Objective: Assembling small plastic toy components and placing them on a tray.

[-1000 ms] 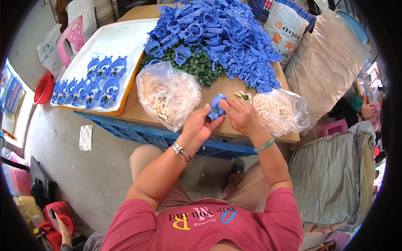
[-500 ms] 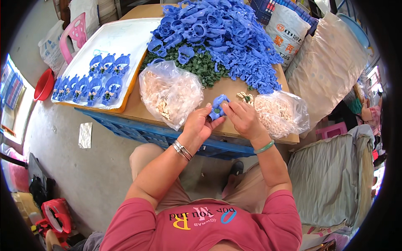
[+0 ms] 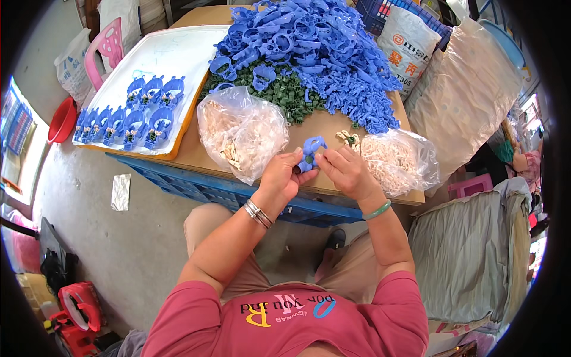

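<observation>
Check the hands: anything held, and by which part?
The left hand holds a blue plastic piece by its lower end, between thumb and fingers. The right hand is beside it, fingers bunched; whether it holds anything cannot be told.

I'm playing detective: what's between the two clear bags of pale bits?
In the head view, the left hand holds a blue piece there, with the right hand beside it. Some cream bits lie there too, by the right bag.
</observation>
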A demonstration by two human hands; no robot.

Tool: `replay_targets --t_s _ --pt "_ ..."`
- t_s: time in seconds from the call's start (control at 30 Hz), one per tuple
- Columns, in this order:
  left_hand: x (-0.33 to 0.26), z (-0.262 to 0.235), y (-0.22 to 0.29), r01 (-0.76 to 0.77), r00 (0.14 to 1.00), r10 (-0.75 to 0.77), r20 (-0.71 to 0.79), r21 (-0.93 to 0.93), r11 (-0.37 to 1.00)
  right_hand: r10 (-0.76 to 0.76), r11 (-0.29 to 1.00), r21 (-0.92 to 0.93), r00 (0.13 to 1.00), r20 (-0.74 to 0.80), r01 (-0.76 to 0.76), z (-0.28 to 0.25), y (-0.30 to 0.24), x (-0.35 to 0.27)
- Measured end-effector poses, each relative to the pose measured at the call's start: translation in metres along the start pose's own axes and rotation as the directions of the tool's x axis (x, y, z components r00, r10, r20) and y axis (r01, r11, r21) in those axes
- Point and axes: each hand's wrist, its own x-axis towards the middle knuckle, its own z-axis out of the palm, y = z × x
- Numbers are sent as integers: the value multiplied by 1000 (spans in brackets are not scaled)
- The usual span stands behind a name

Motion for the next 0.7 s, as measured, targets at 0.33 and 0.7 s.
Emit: replay_targets --t_s 0.33,0.7 --pt "-5 3 2 -46 999 46 4 4 999 388 840 454 914 -121 -297 6 -2 -3" --pt "-3 -2 3 -6 1000 7 28 -29 1000 724 407 645 659 203 -646 10 5 -2"
